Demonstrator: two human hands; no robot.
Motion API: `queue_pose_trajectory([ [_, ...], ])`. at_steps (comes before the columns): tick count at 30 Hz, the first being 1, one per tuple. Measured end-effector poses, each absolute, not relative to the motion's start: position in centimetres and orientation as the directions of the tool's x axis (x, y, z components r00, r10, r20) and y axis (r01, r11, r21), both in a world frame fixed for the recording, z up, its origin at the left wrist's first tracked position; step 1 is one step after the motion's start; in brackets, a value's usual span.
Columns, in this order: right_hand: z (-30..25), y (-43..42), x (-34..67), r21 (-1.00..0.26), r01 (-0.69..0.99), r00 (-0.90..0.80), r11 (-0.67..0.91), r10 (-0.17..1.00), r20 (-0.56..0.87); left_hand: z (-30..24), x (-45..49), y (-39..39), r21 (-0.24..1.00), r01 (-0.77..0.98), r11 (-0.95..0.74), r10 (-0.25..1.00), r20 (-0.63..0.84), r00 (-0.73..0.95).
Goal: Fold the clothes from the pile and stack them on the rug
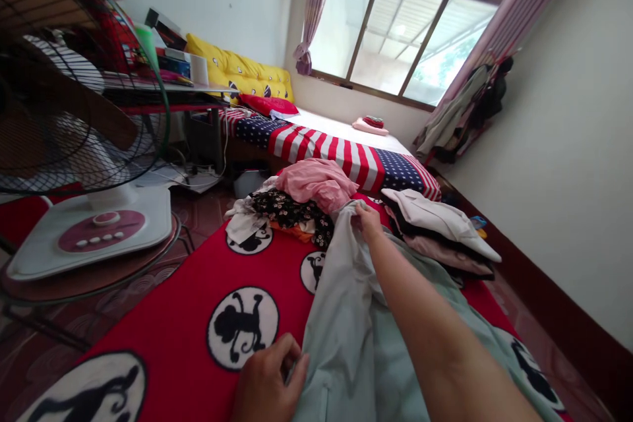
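A pale grey-green garment [341,316] lies stretched lengthwise over a red blanket [182,316] with round monkey prints; I cannot tell what kind of garment it is. At its far end my right hand [368,219] is closed on the bunched cloth, arm reaching forward. Close to me, my left hand [271,376] has its fingers curled and pinches the garment's left edge. Just beyond the right hand sits a loose heap with a pink cloth [316,183] on top and a black floral cloth [291,211] beneath. Folded clothes [440,224] are stacked to the right.
A fan [93,211] stands on a round stool at left, beside a cluttered desk [173,87]. Across the back is a bed with a stars-and-stripes cover [336,157] and a small folded pile [370,124]. Clothes [459,112] hang by the right wall.
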State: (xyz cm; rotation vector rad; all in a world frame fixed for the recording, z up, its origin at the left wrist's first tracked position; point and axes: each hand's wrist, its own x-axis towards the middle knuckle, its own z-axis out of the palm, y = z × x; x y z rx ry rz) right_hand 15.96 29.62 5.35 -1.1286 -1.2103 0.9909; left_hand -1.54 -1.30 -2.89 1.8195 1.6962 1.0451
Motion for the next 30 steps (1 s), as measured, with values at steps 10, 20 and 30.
queue_pose_trajectory([
  [10,5.4,17.5,18.4,-0.867,0.342,-0.006,0.361,0.924,0.382,-1.7,-2.4,-1.0,0.736,0.611,-0.293,0.869,0.471,-0.15],
  [20,3.6,0.9,30.0,-0.474,0.795,-0.14,0.38,0.874,0.466,4.0,0.7,4.3,0.722,0.452,-0.525,0.851,0.462,0.251],
  [30,6.7,0.8,42.9,-0.634,0.74,0.466,-0.225,0.851,0.243,-1.6,5.3,12.3,0.644,0.642,-0.416,0.894,0.42,0.157],
])
